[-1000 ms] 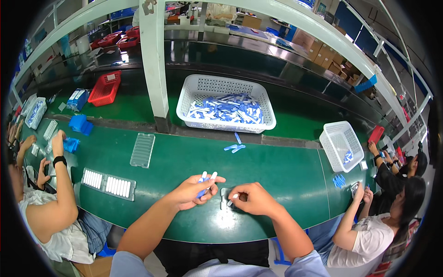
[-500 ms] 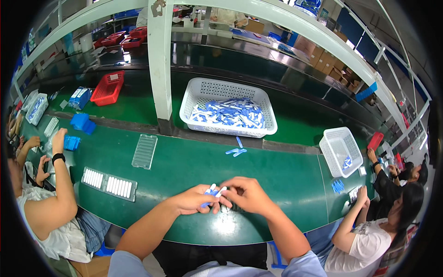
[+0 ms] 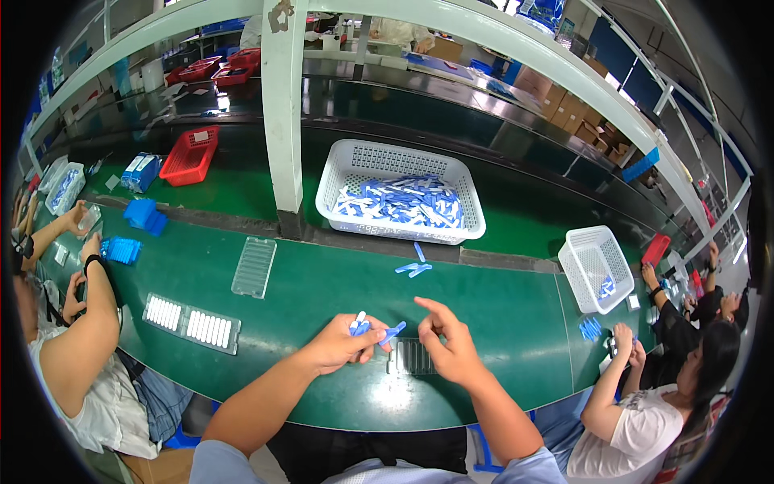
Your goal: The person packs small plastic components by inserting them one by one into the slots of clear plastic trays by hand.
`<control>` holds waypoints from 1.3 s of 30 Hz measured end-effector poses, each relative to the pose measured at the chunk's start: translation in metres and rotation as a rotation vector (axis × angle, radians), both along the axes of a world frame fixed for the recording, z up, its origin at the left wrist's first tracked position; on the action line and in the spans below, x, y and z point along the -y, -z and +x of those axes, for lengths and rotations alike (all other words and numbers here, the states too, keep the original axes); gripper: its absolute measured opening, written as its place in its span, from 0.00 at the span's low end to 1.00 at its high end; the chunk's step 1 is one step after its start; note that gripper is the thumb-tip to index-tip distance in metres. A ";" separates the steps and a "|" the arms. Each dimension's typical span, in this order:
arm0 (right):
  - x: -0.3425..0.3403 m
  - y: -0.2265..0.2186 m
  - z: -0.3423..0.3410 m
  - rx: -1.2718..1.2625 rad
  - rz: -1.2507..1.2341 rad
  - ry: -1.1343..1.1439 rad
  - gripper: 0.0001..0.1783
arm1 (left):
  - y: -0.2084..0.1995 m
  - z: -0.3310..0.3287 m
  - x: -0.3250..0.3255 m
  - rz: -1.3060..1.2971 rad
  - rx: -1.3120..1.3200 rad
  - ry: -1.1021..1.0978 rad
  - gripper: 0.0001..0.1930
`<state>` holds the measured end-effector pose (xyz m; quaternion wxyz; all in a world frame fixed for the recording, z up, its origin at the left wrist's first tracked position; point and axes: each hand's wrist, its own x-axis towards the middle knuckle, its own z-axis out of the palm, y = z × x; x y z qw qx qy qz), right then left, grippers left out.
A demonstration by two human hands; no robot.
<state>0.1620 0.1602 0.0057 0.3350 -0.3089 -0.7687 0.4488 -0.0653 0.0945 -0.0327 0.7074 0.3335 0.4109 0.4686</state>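
Observation:
Several small blue-and-white plastic sticks are held in my left hand, closed around them above the green table; some point up between the fingers and one sticks out to the right. Apart from them, my right hand is open, its index finger stretched out and the others loosely bent, with nothing seen in it. Below and between the hands lies a clear ribbed plastic tray, partly hidden by my right hand. Three loose blue sticks rest farther forward on the table.
A white basket of blue-and-white sticks stands beyond the table, right of a pale post. Filled white-stick trays and another clear tray lie left. A smaller white basket stands right. Co-workers sit on both sides.
My right hand has drawn away from my left and opened, uncovering more of the clear tray. One stick in my left hand now points out to the right.

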 end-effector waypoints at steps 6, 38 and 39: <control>0.003 0.009 -0.008 -0.068 -0.332 -0.025 0.13 | 0.004 0.008 0.002 0.157 -0.208 -0.043 0.10; -0.025 -0.011 0.021 -0.159 -0.655 0.042 0.07 | 0.004 0.008 0.000 0.209 -0.375 -0.204 0.09; -0.025 -0.010 0.022 -0.160 -0.655 0.044 0.07 | 0.004 0.009 0.000 0.207 -0.365 -0.209 0.08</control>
